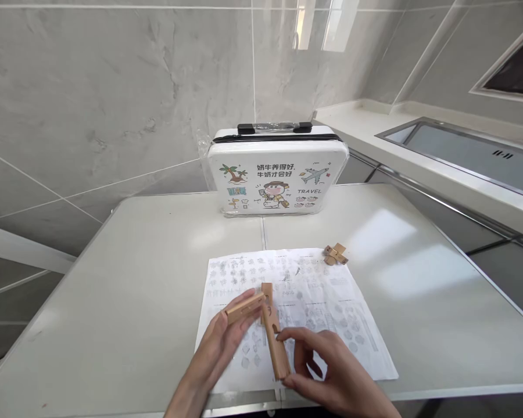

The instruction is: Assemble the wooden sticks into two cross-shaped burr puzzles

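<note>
My left hand (pixel 220 337) is closed around a notched wooden puzzle stick (pixel 244 308) tilted up to the right, its far end meeting a second stick. That second wooden puzzle stick (pixel 275 342) is pinched by the fingers of my right hand (pixel 326 366) near its lower end. It has a notch in its side and a dark mark near the top. Behind both, a third wooden piece (pixel 267 288) shows only in part; whether it touches them I cannot tell. Under my hands lies a printed instruction sheet (pixel 314 325).
An assembled small wooden puzzle (pixel 335 254) rests at the sheet's upper right corner. Against the tiled wall, a white cartoon suitcase (pixel 279 174) in plastic wrap stands on the pale folding table (pixel 126 302). A counter (pixel 357 125) with a glass-topped panel runs along the right.
</note>
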`<state>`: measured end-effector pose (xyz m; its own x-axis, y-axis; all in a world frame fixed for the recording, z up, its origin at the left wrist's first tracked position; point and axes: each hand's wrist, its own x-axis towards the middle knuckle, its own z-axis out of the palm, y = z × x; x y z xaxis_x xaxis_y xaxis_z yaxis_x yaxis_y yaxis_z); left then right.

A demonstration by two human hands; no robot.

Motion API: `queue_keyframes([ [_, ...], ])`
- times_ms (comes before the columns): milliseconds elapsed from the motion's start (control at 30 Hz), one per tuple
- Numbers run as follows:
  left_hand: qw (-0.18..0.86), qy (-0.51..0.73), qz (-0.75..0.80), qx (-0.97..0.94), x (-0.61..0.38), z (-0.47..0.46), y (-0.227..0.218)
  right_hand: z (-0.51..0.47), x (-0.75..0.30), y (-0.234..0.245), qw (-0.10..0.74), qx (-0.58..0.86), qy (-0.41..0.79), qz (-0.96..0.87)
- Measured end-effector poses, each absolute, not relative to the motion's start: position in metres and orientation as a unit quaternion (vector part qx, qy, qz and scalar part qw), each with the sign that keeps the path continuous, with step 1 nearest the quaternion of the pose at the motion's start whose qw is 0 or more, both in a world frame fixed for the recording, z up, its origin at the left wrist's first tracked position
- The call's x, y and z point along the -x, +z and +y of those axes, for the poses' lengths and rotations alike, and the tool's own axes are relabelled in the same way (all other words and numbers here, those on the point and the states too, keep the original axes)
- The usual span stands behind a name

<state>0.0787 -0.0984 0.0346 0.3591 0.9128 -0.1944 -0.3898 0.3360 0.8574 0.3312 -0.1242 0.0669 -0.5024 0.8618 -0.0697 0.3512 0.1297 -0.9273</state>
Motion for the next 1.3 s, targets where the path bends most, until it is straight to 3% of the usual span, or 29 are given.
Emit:
queue_keyframes([
  [267, 0.813, 0.422, 0.283, -0.284, -0.098, -0.114, 0.048, -0.129, -0.326, 0.088, 0.233, 0.377, 0.498, -0.745],
  [1300, 0.790, 0.318, 0.346, -0.393, -0.083, -0.131, 0.058, -0.132, -0.338, 0.097, 0.194, 0.389, 0.501, -0.748],
])
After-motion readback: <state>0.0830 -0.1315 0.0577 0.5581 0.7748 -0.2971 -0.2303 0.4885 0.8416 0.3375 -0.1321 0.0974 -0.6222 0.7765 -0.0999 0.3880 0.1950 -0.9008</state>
